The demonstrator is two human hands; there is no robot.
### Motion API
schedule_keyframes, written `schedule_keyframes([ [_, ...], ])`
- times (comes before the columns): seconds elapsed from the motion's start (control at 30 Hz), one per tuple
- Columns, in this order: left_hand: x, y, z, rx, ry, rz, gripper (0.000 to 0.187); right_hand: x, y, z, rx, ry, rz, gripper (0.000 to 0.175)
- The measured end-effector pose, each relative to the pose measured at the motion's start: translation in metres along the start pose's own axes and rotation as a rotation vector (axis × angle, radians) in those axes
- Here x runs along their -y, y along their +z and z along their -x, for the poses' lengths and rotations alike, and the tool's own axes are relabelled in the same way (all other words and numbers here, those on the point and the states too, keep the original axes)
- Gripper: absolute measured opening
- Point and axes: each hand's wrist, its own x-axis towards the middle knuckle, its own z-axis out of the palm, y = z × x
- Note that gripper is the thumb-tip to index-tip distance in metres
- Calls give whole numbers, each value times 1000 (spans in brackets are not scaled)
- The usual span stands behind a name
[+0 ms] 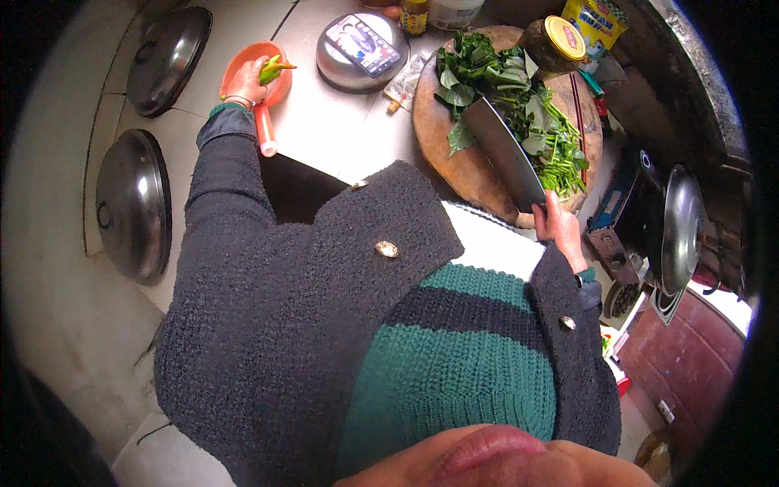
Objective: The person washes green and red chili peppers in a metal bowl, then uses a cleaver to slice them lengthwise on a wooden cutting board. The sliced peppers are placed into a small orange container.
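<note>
Over an orange plastic dipper (275, 97) at the upper left, my left hand (248, 81) grips green and orange peppers (275, 70). The dipper's handle points toward me, and my hand hides part of its bowl. My right hand (558, 222) holds a cleaver (502, 155) near the front edge of a round wooden cutting board (441, 143). The broad dark blade leans across the board, beside leafy greens (478, 67) piled at the back. Chopped green stems (561, 164) lie to the right of the blade.
A phone (363, 45) rests on a round metal lid (341, 82). Near it lies a clear plastic bag (408, 79). A jar with a yellow lid (554, 45) and a yellow seasoning packet (593, 27) stand behind the board. Chopsticks (578, 122) lie on its right. Dark lids (135, 207) lean at far left.
</note>
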Motion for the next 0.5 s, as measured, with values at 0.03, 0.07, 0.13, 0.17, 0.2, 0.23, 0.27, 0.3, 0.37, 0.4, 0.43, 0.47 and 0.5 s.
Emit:
schedule_keyframes([
  [0.03,4,6,0,20,-7,54,64,0,0,0,-7,-2,5,27],
  [0.07,9,11,2,53,35,93,63,0,0,0,-26,-19,-2,27],
  [0.13,13,22,3,69,9,99,60,-1,1,-1,-16,-22,7,27],
  [0.17,15,26,4,74,-4,111,58,-2,1,-1,-38,-39,0,27],
  [0.2,16,31,7,54,-50,134,51,-2,1,-1,-19,-30,5,27],
  [0.23,16,33,9,66,-75,128,48,-2,1,-1,-21,-28,5,27],
  [0.27,16,36,11,59,-80,131,46,-3,1,-1,-39,-36,-2,26],
  [0.3,16,37,13,63,-102,130,44,-3,1,0,-23,-26,13,27],
  [0.37,10,40,18,128,-89,135,40,-3,1,0,-26,-23,30,27],
  [0.4,6,39,19,173,-77,144,40,-3,1,0,-22,-26,20,27],
  [0.43,2,38,24,197,-56,144,39,-3,1,-1,-16,-30,10,27],
  [0.47,-5,39,28,205,-16,166,39,-4,2,-1,-29,-35,-6,27],
  [0.5,-12,38,33,216,10,195,39,-4,2,-2,-15,-32,-8,27],
])
